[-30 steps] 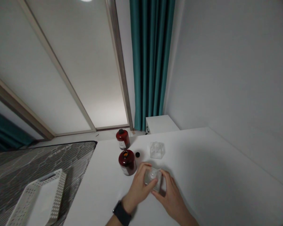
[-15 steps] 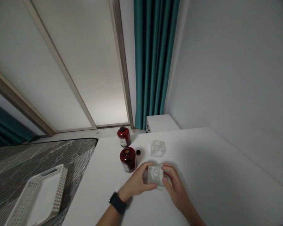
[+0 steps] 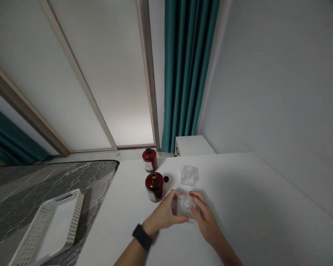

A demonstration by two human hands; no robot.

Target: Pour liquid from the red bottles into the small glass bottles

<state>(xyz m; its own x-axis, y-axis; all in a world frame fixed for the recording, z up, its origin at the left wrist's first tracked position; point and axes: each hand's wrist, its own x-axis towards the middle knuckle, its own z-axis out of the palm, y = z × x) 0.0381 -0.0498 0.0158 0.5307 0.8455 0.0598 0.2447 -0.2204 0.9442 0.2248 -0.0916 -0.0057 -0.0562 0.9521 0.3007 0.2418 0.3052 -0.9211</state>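
Note:
Between my hands is a clear, square bottle-like container (image 3: pixel 184 205) with a round raised part on top. My left hand (image 3: pixel 166 211), with a dark watch on its wrist, clasps it from the left, thumb at the near edge. From the right, my right hand (image 3: pixel 205 218) grips it, with its thumb against the near right side near the round top. Just behind stands a second clear, squarish object (image 3: pixel 189 175). An uncapped dark red bottle (image 3: pixel 154 187) stands left of my hands, with a small black cap (image 3: pixel 166 179) lying beside it. Further back is a capped red bottle (image 3: pixel 150 160).
The white table (image 3: pixel 119 207) carries these things. On the left, a white perforated basket (image 3: pixel 74 218) rests on a grey patterned surface (image 3: pixel 16 192). Beyond the far edge stand a small white cabinet (image 3: pixel 194 145) and a green curtain (image 3: pixel 185 74). A wall (image 3: pixel 280 92) borders the right.
My right thumb and fingers have shifted further over the clear container, close to its round top. My left hand keeps its hold. The whole view has shifted slightly.

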